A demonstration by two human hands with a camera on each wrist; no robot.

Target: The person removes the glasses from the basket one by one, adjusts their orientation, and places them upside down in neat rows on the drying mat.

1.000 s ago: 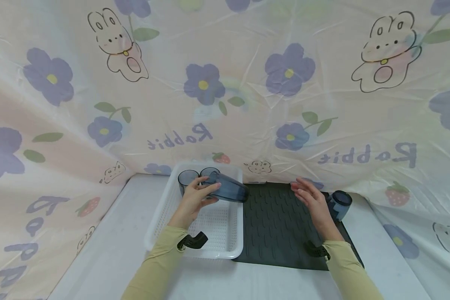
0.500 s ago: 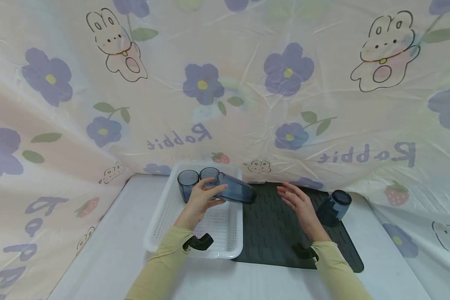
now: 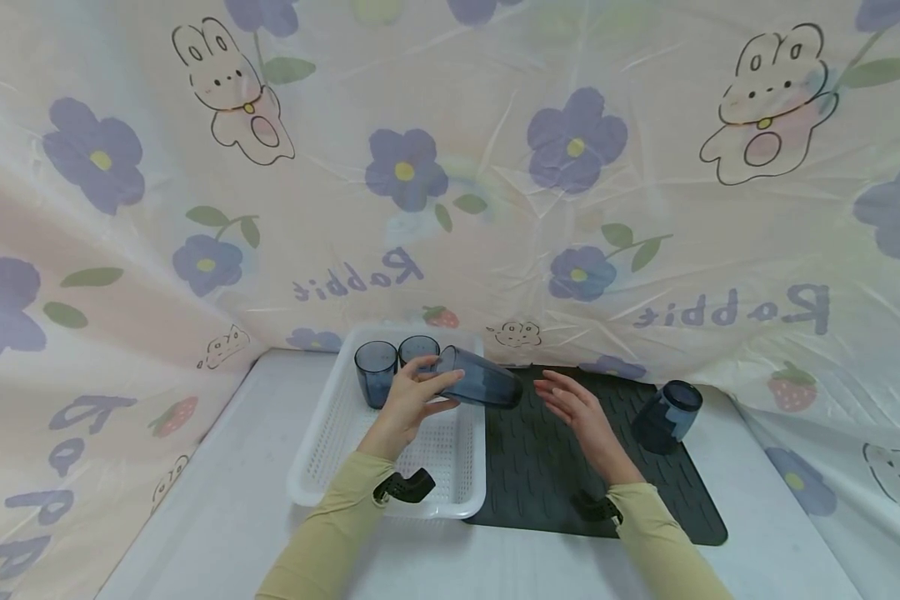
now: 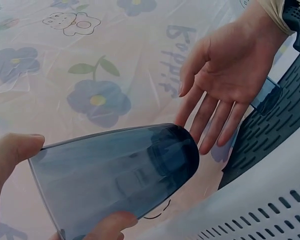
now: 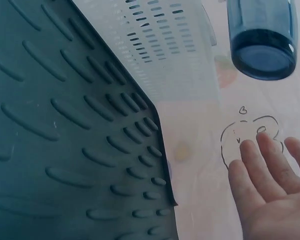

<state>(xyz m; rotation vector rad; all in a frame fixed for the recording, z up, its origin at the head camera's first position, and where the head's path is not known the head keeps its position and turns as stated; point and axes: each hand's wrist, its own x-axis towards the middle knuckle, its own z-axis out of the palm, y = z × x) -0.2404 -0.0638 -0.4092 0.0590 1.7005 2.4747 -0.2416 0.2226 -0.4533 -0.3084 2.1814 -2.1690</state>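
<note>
Rabbit-and-flower sheeting [image 3: 495, 233] hangs at 12 o'clock behind a white table [image 3: 420, 558]; from my remote post the head view serves as the dial. Held up over the seam between a white basket [image 3: 450, 510] and a black ribbed mat [image 3: 540, 475] is a blue tumbler [image 3: 483, 381], tipped nearly level, base toward 4 o'clock. The left hand [image 3: 411, 400] pinches it near the rim between thumb and fingers; I judge this hold leaves the base end accessible. The right hand [image 3: 585, 421] sits just past that base, palm facing it, fingers straight, gripping nothing and apart from the glass. A second tumbler [image 3: 377, 379] and third tumbler [image 3: 417, 350] stand mouth up around the basket's 12 o'clock, probably for its walls' protection. By the mat's 2 o'clock edge a fourth tumbler [image 3: 663, 418] stands, seemingly base up, presumably so its rim bears on the ribs. I read the best room over the mat's middle, bounded by the basket's raised wall and that fourth tumbler.
</note>
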